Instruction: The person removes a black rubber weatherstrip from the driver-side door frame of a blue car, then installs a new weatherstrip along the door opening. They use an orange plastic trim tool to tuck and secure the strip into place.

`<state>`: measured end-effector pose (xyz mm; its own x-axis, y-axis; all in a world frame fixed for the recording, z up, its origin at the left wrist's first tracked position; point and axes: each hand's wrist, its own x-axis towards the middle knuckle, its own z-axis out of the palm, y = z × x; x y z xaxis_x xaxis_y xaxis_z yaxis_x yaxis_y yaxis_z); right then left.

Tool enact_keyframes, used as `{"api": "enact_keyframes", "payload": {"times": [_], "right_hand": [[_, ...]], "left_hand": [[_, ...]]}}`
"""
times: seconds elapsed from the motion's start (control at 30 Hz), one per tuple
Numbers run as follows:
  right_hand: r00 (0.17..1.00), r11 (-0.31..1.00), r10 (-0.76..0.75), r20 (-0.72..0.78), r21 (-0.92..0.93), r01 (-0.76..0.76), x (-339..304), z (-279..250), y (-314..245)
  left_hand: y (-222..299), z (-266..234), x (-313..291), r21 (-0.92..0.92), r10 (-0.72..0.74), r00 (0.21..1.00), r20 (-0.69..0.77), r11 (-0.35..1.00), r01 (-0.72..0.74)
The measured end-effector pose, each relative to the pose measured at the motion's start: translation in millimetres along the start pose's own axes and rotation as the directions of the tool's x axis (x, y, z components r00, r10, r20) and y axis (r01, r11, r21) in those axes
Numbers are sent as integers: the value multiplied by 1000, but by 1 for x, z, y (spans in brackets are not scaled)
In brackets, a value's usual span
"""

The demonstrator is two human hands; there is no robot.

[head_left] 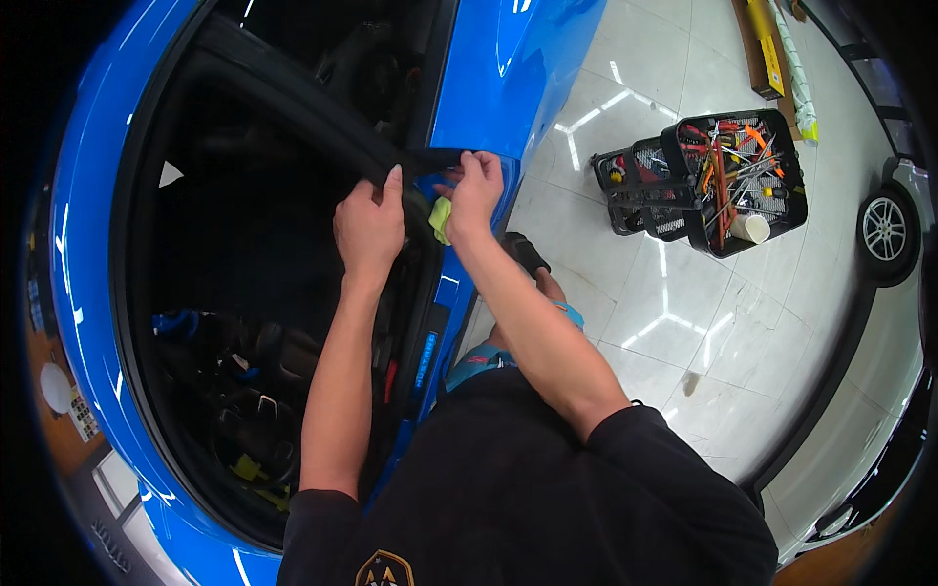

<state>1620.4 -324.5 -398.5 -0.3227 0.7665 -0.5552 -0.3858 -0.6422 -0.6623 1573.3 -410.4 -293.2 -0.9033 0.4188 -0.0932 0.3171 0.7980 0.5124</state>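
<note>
My left hand (369, 227) is closed over a black trim piece (342, 137) that runs across the blue car's side opening. Its fingers curl over the edge, and one points up along the trim. Just to the right, my right hand (475, 193) pinches the end of a short black strip (435, 160) against the blue bodywork (486, 88). A yellow-green cloth (441, 221) is tucked under that hand's palm and hangs out on its left side. The fingertips partly hide the strip's end.
Inside the dark cabin is a steering wheel (256, 438). A black tool cart (799, 186) full of hand tools, with a white cup (750, 229), stands on the tiled floor (625, 283) at right. Long boxes (765, 59) lie beyond it. A light-coloured car (879, 381) borders the far right.
</note>
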Motion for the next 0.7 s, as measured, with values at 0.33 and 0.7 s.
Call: {"api": "enact_keyframes", "payload": {"times": [0.33,0.7], "right_hand": [[786,704,617,43,415,-576,23,-2,-7],[359,428,774,521,-13,-904,55,-46,-44]], "left_hand": [[-3,6,-4,-117,3,1000,-25,993,-6],[8,9,-7,-104,-111,994,11,988,112]]}}
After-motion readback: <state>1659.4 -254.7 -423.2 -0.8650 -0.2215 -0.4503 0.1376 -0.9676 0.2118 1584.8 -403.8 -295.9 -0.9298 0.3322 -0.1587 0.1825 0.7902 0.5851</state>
